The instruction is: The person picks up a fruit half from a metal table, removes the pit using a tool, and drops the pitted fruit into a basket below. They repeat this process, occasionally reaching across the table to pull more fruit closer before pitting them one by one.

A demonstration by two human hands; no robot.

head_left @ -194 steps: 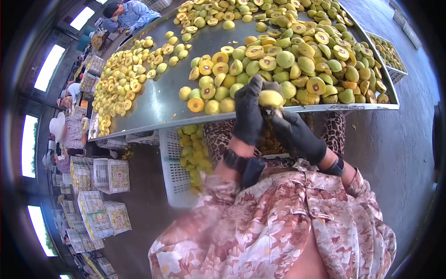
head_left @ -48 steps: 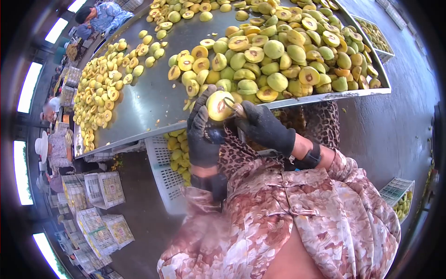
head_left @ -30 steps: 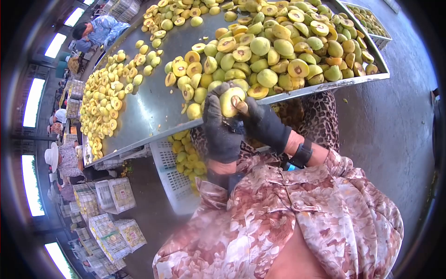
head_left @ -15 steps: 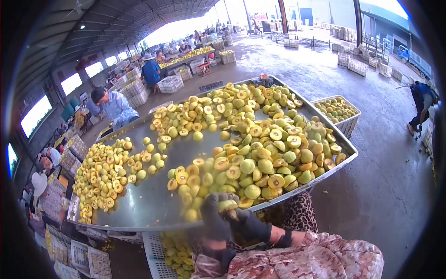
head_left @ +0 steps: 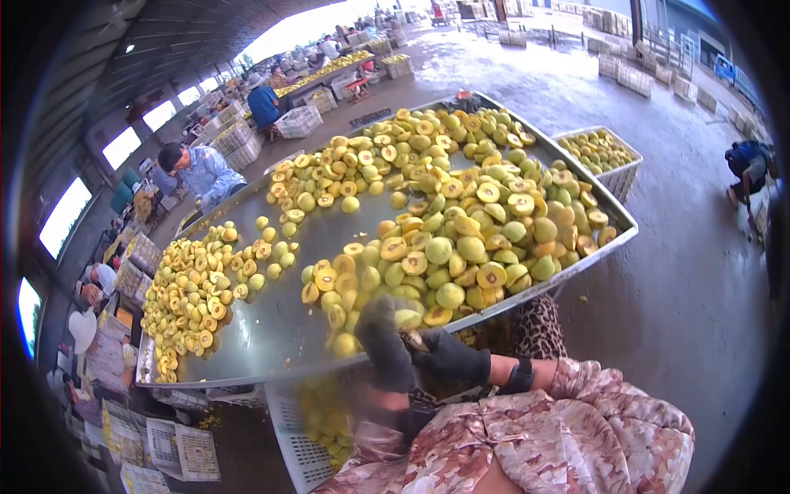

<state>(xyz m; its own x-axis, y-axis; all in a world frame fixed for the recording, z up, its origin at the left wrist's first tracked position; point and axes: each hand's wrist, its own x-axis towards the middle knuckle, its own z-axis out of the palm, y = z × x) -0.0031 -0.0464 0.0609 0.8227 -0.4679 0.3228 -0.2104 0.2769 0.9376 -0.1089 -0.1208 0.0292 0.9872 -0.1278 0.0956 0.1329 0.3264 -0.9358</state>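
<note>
My left hand [head_left: 383,342], in a dark grey glove, is closed around a yellow-green stone fruit half [head_left: 407,319] at the tray's near edge. My right hand [head_left: 453,360], gloved too, is closed close beside it. A small brown piece [head_left: 413,338] shows at its fingertips; I cannot tell what it is. Just beyond both hands lies a big heap of halved stone fruit [head_left: 461,247], many showing brown centres, on a metal tray [head_left: 280,329]. Below the tray's edge, a white plastic crate [head_left: 288,436] holds more fruit, partly hidden by my left forearm.
A second heap of fruit halves [head_left: 193,288] covers the tray's left end. A full crate [head_left: 619,174] stands beyond the right edge. A person in a blue shirt [head_left: 210,177] is at the far left side. Another person [head_left: 749,173] bends down far right.
The view has shifted, so the tray's far part sits higher. My left hand still holds the fruit half, and both hands stay close together at the tray's edge.
</note>
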